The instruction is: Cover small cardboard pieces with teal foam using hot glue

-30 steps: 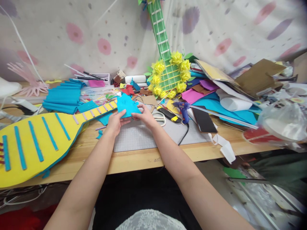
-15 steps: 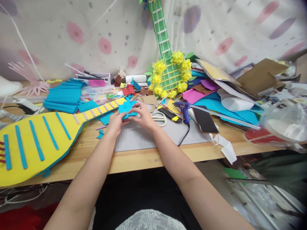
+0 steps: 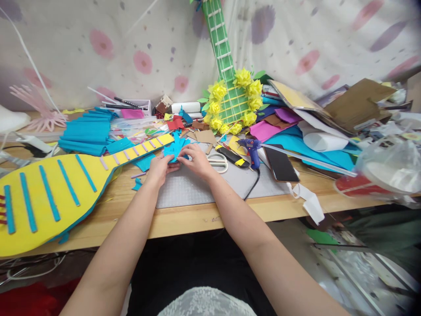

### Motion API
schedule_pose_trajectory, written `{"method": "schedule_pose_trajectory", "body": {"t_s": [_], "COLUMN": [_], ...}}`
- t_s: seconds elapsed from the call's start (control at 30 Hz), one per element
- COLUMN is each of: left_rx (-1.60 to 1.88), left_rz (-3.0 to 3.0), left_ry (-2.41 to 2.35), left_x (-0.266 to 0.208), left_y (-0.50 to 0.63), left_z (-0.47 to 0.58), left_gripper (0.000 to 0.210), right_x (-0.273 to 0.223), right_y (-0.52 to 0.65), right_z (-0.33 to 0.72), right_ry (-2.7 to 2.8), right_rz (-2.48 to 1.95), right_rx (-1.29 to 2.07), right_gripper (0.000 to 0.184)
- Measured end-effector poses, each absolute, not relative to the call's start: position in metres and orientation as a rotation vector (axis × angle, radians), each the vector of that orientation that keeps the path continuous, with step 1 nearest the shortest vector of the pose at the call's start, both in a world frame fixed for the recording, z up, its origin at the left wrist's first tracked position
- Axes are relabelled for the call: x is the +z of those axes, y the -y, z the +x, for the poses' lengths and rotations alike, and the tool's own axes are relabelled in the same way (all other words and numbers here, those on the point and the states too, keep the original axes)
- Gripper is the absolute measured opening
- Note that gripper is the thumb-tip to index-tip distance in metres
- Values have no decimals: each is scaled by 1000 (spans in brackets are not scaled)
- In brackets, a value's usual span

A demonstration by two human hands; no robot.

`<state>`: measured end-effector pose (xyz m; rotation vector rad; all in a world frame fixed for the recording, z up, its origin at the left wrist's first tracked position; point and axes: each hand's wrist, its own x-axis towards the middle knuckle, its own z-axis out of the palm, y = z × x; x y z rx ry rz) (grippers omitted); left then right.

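Between my two hands is a piece of blue crepe paper [image 3: 175, 146] with cut, petal-like edges, held just above a grey cutting mat [image 3: 184, 193]. My left hand [image 3: 160, 169] is closed on its left side, thumb on top. On the right edge my right hand [image 3: 195, 160] pinches the paper with its fingertips, which partly cover it. Just left of the paper ends the neck of a yellow guitar-shaped cutout [image 3: 105, 175] with blue and lilac strips. White-handled scissors [image 3: 219, 162] lie right of my right hand.
A blue glue gun [image 3: 253, 153], a black box cutter [image 3: 233, 157] and a phone [image 3: 281, 163] lie to the right. Behind them stands a green paper guitar [image 3: 234, 105] with yellow flowers. Folded blue crepe paper [image 3: 86, 131] is at back left, and a plastic-covered tub [image 3: 365, 186] at far right.
The blue paper has changed shape between my fingers, its strips now standing up more narrowly. My right hand has shifted slightly; the things on the table stay where they were.
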<state>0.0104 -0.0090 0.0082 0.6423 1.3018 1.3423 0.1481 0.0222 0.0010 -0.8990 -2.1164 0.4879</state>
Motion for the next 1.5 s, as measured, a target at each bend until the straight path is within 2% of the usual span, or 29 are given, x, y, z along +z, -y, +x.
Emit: {"method": "schedule_pose_trajectory", "body": {"t_s": [0.8,0.93,1.03,1.1,1.2,1.37,1.5], "left_rx": [1227,1135,1308,1464,1486,1298,1210], "left_rz": [634,734,1042,1324,1474,806,674], "left_ry": [-1367,-1549,-1900,-1954,-1806,-1516,-1157], "left_x": [12,12,10,9,7,8,12], "left_y": [10,8,7,6,5,4,9], "left_z": [13,7,-4,-11,-12,-3,1], "left_gripper": [10,15,28,32,24,23,25], "right_x": [-5,-5,-5,-5,-3,1,2], "right_y": [-23,-24,-26,-27,-26,-23,-20], "right_z": [143,144,146,147,148,149,149], "right_ry": [2045,2035,2037,2041,2048,2048,2053], "right_rz": [-908,-932,-961,-974,-981,-908,-820], "right_rx": [481,467,470,472,461,431,440], "right_gripper": [13,13,13,13,12,10,10]}}
